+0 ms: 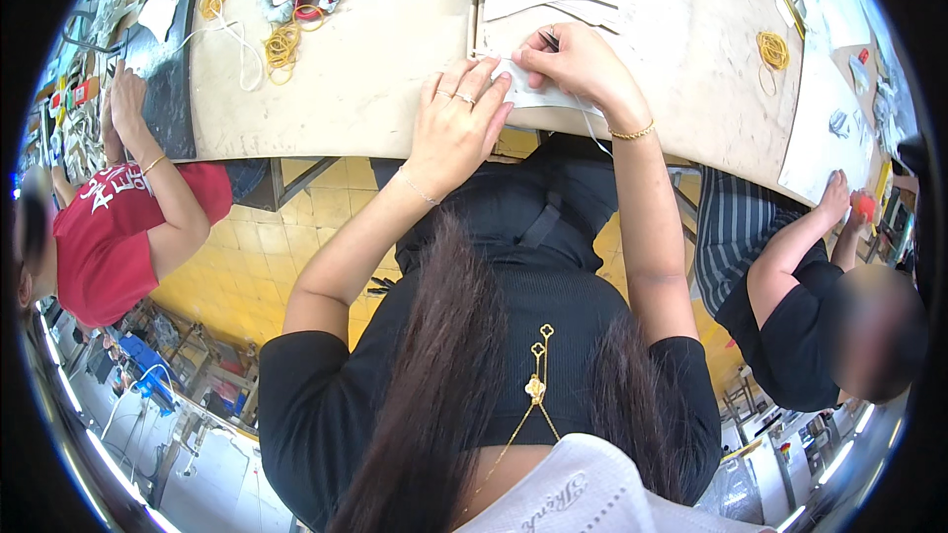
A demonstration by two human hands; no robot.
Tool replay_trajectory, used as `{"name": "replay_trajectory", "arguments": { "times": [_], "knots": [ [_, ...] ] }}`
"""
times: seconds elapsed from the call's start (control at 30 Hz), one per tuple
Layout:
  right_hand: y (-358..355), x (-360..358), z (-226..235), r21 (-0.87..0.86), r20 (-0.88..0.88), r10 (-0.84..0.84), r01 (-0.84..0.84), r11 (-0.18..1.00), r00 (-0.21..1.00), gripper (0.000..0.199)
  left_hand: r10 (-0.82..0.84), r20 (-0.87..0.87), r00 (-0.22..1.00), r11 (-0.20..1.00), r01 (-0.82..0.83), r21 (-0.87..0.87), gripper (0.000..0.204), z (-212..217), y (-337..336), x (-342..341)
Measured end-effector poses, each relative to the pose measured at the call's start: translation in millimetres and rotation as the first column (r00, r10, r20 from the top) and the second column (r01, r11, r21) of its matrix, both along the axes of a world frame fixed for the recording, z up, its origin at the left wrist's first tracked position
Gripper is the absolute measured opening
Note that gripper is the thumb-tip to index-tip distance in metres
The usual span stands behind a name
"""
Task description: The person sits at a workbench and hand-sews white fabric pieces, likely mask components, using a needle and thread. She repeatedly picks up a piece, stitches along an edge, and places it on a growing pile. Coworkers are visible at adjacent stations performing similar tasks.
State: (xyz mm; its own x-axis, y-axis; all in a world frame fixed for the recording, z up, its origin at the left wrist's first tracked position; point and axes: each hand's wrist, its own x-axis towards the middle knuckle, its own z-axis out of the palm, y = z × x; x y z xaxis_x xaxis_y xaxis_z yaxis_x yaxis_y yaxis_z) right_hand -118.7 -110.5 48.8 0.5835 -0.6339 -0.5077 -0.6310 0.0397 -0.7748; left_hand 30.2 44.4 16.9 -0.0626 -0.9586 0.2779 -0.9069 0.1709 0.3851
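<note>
Toward one o'clock on the table [365, 104], the white piece [541, 96] lies under the left hand's [456, 123] fingertips — loosely spread, pressing rather than gripping — while the right hand [578, 67], at its two o'clock, pinches narrowly, a dark slim tool [550, 38] tucked in its fingers.

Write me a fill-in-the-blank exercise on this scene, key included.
1. The right hand holds a small slim object coloured ____.
2. The left hand touches a flat piece coloured ____.
3. The looped bands at the right of the table are ____.
4. A red shirt shows on the person's ____ side.

Missing words: black; white; yellow; left.
</note>
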Motion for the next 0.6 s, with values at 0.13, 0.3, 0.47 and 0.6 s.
{"name": "replay_trajectory", "arguments": {
  "times": [0.13,0.3,0.47,0.6],
  "knots": [
    [9,-27,5,-0.105,-0.101,-0.054,0.044,0.994,0.993,0.033,-0.01,0.056,0.998,0.999,0.008,0.032,0.036,8,-2,0],
    [18,-70,4,-0.068,-0.129,-0.217,0.21,0.975,0.968,0.031,-0.005,0.028,1.0,0.999,0.004,0.044,0.04,12,-8,-3],
    [30,-78,-3,-0.147,-0.091,-0.243,0.228,0.962,0.966,0.031,0.019,0.079,0.997,0.999,-0.022,0.046,0.05,14,-12,-10],
    [29,-77,0,-0.231,-0.113,-0.227,0.197,0.953,0.967,0.032,-0.002,0.156,0.988,0.991,-0.019,0.129,0.054,16,-12,-10]
  ]
}}
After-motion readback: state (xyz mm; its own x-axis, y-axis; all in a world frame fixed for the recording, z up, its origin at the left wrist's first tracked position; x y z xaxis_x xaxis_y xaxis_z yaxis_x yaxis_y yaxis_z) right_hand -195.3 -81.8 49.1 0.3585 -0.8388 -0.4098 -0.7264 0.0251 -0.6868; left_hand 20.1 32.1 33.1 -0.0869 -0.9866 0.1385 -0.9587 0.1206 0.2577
